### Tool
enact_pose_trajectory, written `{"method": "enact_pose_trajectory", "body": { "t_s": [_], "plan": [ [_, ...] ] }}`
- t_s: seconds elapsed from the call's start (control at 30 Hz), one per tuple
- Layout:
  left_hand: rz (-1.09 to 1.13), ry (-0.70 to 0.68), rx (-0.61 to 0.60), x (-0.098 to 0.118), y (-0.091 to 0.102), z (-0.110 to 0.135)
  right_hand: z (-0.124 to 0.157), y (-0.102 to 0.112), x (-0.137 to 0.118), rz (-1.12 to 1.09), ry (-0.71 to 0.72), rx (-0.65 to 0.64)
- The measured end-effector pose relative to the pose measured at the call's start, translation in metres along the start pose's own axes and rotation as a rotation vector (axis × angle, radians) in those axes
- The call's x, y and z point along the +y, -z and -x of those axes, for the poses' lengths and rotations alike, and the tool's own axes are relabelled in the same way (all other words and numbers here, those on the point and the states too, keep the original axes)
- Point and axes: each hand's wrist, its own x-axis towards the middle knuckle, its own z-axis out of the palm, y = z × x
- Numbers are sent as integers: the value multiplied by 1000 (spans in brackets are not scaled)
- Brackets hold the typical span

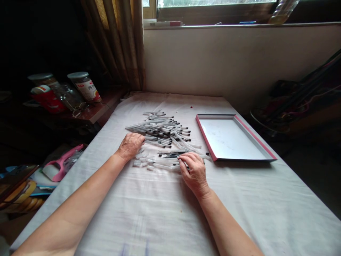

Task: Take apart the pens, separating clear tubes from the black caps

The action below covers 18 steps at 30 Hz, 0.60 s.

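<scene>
A heap of several thin clear pens with black tips [162, 129] lies on a table under a white cloth [165, 213]. My left hand [130, 145] rests knuckles-up at the heap's left edge, fingers curled under onto the pens. My right hand [194, 170] lies palm down on a smaller cluster of clear tubes and dark refills [170, 156], fingers bent and pressed on them. A few small clear caps [141, 161] are scattered between the hands. Whether either hand grips a piece is hidden.
An empty grey tray with a pink rim [262, 145] sits to the right of the heap. Jars [84, 85] stand on a dark shelf at the left. A pink lint roller [60, 165] lies below it. A wall and window sill [239, 25] are behind.
</scene>
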Motion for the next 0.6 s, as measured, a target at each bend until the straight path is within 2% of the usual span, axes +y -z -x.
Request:
{"method": "enact_pose_trajectory", "body": {
  "t_s": [0.1, 0.17, 0.23, 0.33, 0.4, 0.6],
  "plan": [
    [81, -26, 162, 13, 4, 16, 1, -2, 0, 16, 14, 6],
    [174, -20, 273, 29, 5, 29, 1, -4, 0, 35, 12, 24],
    [266, -23, 324, 48, 4, 40, 1, -6, -2, 51, 7, 47],
    [342, -45, 345, 71, 2, 52, 1, -7, -7, 51, 12, 57],
    [358, -63, 357, 78, 2, 56, 0, -6, -10, 40, 29, 45],
    [387, -55, 341, 77, 3, 63, -1, -3, -15, 11, 62, -5]
  ]
}}
